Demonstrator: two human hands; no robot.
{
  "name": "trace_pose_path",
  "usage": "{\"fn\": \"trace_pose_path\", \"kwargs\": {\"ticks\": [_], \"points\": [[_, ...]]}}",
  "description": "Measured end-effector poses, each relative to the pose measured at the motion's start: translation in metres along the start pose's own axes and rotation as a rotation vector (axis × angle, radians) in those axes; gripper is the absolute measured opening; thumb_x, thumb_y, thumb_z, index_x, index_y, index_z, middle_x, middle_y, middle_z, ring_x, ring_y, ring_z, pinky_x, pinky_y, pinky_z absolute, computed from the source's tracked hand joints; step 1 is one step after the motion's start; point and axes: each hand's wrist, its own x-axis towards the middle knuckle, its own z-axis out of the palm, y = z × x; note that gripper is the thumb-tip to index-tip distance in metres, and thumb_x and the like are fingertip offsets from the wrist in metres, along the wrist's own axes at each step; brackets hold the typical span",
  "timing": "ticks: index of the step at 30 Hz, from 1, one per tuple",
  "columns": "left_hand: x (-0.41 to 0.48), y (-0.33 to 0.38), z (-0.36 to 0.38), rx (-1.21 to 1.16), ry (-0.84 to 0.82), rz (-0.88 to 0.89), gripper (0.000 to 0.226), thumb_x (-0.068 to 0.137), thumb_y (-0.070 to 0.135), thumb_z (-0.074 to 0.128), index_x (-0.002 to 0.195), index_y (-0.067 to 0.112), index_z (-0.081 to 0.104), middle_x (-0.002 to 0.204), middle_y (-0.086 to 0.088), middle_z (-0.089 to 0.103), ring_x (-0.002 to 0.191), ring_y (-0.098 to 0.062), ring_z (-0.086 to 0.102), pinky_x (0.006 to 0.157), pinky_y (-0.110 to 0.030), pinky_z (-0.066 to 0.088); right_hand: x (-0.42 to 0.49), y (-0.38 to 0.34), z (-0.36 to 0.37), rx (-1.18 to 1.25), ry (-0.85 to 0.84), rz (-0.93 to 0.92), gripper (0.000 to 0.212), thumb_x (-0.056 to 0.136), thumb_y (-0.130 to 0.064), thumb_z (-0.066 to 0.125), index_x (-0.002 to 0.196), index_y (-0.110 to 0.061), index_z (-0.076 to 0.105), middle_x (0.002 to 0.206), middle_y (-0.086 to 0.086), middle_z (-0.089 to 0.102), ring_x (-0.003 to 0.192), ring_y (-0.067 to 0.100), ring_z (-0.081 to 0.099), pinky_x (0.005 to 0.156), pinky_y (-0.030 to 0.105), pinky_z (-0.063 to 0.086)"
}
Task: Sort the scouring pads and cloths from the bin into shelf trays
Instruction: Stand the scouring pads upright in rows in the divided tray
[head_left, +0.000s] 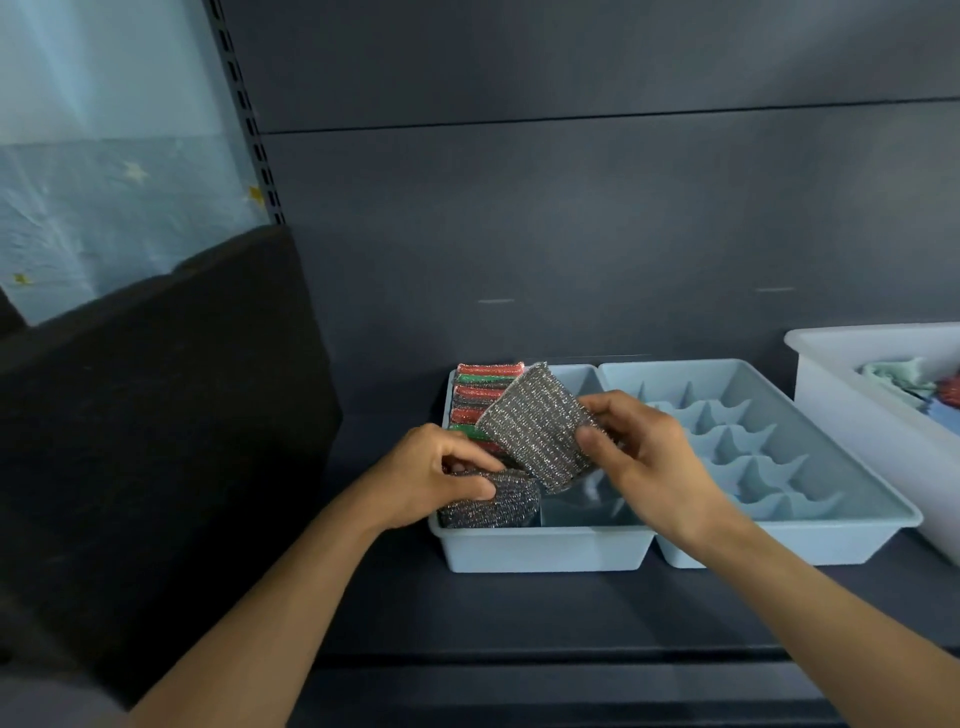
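Observation:
My right hand (641, 460) pinches a silver scouring pad (537, 426) by its right edge and holds it tilted above the left blue tray (545, 551). My left hand (439, 475) grips a second silver scouring pad (491, 501) lying at the tray's front left corner. Behind them, a row of red, green and silver pads (480, 395) stands on edge along the tray's left side. The white bin (852, 395) at the right holds crumpled cloths (893, 376) and a reddish pad.
A second blue tray (852, 525) with several small divider cells sits right of the first, touching it. Both rest on a dark grey shelf (519, 618) with a back panel. A black padded object (166, 415) stands at the left.

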Motion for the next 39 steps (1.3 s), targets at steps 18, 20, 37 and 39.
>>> {"fn": "trace_pose_path", "kwargs": {"ticks": [18, 20, 37, 39], "points": [[-0.001, -0.016, 0.001, 0.039, 0.132, 0.073, 0.034, 0.077, -0.002, 0.077, 0.090, 0.029, 0.071, 0.084, 0.011, 0.070, 0.075, 0.002, 0.062, 0.065, -0.014, 0.046, 0.001, 0.026, 0.014, -0.376, -0.226, 0.013, 0.020, 0.081, -0.020, 0.075, 0.096, -0.033, 0.070, 0.081, -0.023, 0.065, 0.071, -0.001, 0.058, 0.071, 0.020, 0.046], [0.001, -0.015, -0.003, 0.063, 0.117, 0.071, 0.041, 0.078, -0.008, 0.073, 0.091, 0.031, 0.070, 0.087, 0.011, 0.072, 0.080, 0.000, 0.064, 0.069, -0.016, 0.049, 0.004, 0.026, 0.020, -0.498, -0.276, -0.053, 0.022, 0.082, -0.021, 0.074, 0.103, -0.028, 0.072, 0.088, -0.021, 0.064, 0.073, 0.000, 0.057, 0.072, 0.022, 0.047], [0.004, 0.013, -0.002, -0.023, 0.252, 0.028, 0.027, 0.092, 0.006, 0.063, 0.099, 0.032, 0.070, 0.094, 0.012, 0.072, 0.091, 0.000, 0.066, 0.080, -0.012, 0.050, 0.012, 0.013, 0.035, -0.695, -0.338, -0.115, 0.024, 0.088, -0.045, 0.062, 0.106, -0.031, 0.067, 0.101, -0.012, 0.065, 0.086, 0.011, 0.061, 0.073, 0.027, 0.047], [0.012, 0.027, 0.004, -0.045, 0.272, 0.062, 0.021, 0.092, 0.010, 0.064, 0.101, 0.027, 0.072, 0.094, 0.012, 0.071, 0.090, -0.001, 0.066, 0.078, -0.012, 0.049, 0.011, 0.009, 0.013, -0.622, -0.251, -0.111, 0.022, 0.088, -0.045, 0.062, 0.105, -0.032, 0.068, 0.098, -0.013, 0.063, 0.082, 0.008, 0.059, 0.074, 0.030, 0.049]]}}
